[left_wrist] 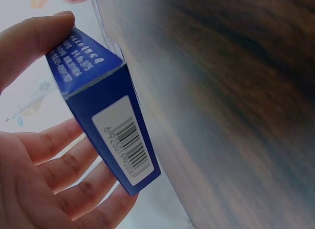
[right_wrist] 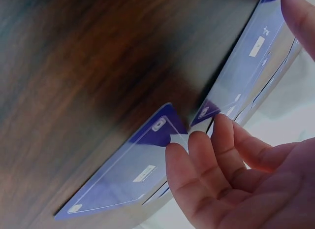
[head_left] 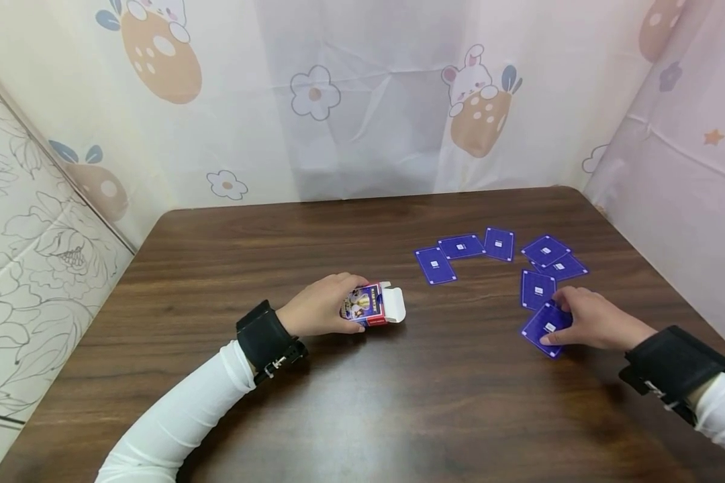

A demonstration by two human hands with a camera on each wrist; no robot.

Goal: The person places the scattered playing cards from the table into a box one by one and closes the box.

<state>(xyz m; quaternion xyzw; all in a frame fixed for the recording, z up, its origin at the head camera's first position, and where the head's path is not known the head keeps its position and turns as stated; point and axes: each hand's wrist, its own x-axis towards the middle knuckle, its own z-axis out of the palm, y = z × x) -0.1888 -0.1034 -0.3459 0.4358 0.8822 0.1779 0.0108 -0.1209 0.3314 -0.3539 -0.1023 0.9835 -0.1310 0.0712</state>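
Head view: left hand (head_left: pixel 319 306) grips card box (head_left: pixel 368 305) (partly covered); right hand (head_left: pixel 595 320) pinches blue card (head_left: pixel 546 327).

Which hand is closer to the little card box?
Left. The left hand grips the card box; the right hand is apart, off to the right, at a blue card.

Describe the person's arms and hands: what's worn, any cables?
Left hand and right hand: bare, no gloves. Wide black wristbands, one per wrist, each with a small metallic-looking fitting on its edge. Long, plain white sleeves end just behind the bands. I can make out no cables.
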